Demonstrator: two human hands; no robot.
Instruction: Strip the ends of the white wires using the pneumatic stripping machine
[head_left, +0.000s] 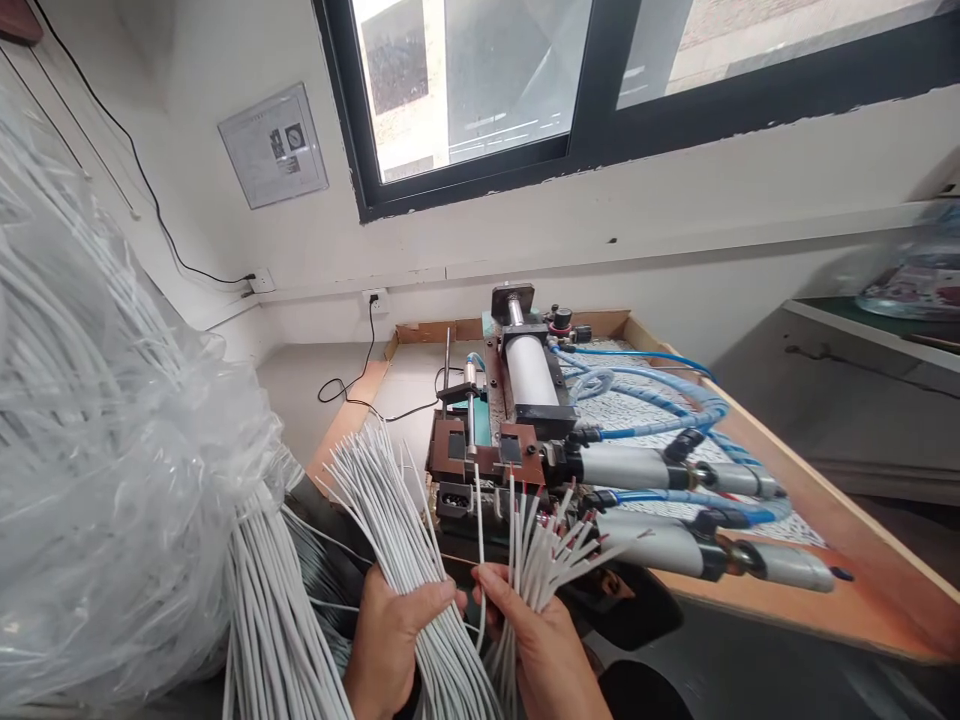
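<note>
My left hand point(394, 625) is closed around a thick bundle of white cables point(386, 500), its thumb across the front. In my right hand point(547, 650) is a second bundle of white cables point(540, 565), whose fanned ends show small red tips. Between the thumb and forefinger of that same hand, a single white cable point(480, 530) stands upright. Its upper end reaches the front of a pneumatic machine point(517, 440), by the brown jaw plates; whether it touches them I cannot tell. The lower parts of both bundles run out of view at the bottom.
At left hangs a large plastic bag point(135, 520) with more white cables point(274, 610) spilling out below. Silver air cylinders point(634, 465) and blue hoses point(675, 400) fill the right of the wood-edged bench point(862, 560). A black power cord point(371, 345) runs to the wall socket.
</note>
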